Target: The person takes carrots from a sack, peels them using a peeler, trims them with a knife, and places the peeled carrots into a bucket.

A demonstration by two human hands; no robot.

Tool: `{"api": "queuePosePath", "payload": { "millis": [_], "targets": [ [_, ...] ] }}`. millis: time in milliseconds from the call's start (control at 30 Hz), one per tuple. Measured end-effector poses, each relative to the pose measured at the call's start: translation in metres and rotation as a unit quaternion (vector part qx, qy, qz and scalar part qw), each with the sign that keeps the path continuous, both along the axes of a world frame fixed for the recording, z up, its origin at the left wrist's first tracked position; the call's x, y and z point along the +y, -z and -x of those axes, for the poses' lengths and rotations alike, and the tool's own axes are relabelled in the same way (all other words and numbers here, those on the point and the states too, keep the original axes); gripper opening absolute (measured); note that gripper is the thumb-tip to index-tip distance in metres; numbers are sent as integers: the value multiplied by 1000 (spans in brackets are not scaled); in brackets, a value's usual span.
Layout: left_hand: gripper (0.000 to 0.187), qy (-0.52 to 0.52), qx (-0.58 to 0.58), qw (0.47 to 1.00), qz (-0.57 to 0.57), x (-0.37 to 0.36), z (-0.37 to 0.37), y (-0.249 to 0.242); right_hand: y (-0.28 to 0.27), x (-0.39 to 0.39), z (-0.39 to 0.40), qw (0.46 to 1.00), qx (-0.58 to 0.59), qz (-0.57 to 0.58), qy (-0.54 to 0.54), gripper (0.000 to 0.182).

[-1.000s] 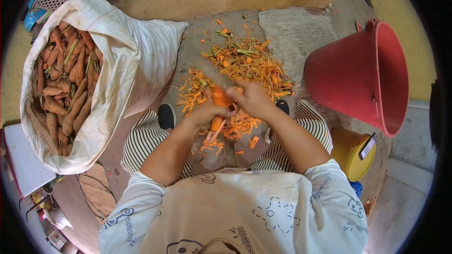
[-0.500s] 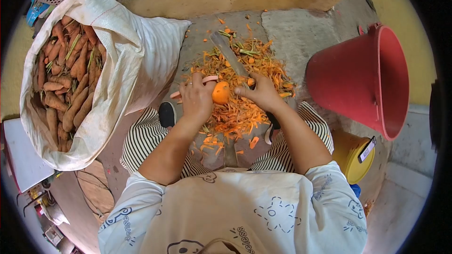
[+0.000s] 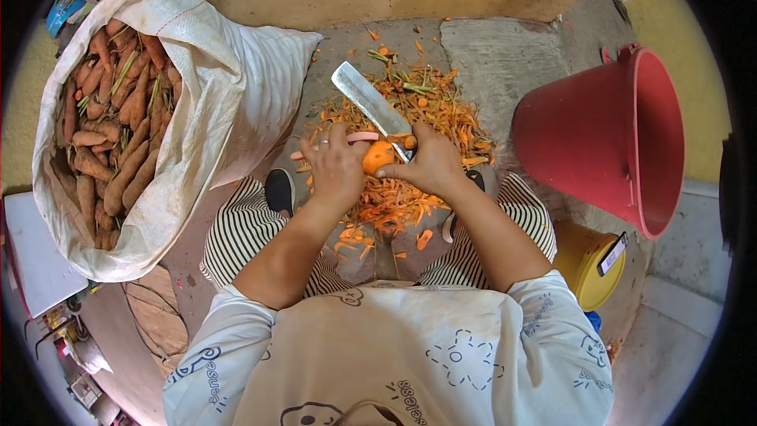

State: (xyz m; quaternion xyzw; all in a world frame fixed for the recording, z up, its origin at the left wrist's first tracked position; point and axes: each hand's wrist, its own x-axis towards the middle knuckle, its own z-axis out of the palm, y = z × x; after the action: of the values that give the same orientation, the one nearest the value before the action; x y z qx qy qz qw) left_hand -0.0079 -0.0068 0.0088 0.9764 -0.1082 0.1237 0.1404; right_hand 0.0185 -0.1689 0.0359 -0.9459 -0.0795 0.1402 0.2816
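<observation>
A white sack of unpeeled carrots (image 3: 118,122) fills the left of the frame and a red bucket (image 3: 611,130) stands at the right edge, leaving a strip of concrete floor (image 3: 505,55) open between them. At centre frame, the left hand (image 3: 335,166) closes around a peeled carrot (image 3: 378,155), with a pink peeler (image 3: 359,137) pinned under its fingers. The right hand (image 3: 432,164) grips a knife (image 3: 371,102), its blade slanting toward the upper left and meeting the carrot's tip. Orange peelings (image 3: 426,110) litter the floor above and below the hands. A yellow container (image 3: 587,256) sits at the lower right, beside a striped trouser leg.
</observation>
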Motion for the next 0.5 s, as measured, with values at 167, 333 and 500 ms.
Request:
{"api": "queuePosePath", "payload": {
  "millis": [167,333,500],
  "targets": [
    [17,-5,-8,1000,-14,2,-1,3,2,3,2,999,-5,39,-9,78],
    [14,1,-21,1000,-7,3,-1,8,5,6,5,999,17,41,-7,72],
    [12,-6,-43,999,-1,2,-1,12,13,12,8,998,64,-11,23,69]
  ]
}}
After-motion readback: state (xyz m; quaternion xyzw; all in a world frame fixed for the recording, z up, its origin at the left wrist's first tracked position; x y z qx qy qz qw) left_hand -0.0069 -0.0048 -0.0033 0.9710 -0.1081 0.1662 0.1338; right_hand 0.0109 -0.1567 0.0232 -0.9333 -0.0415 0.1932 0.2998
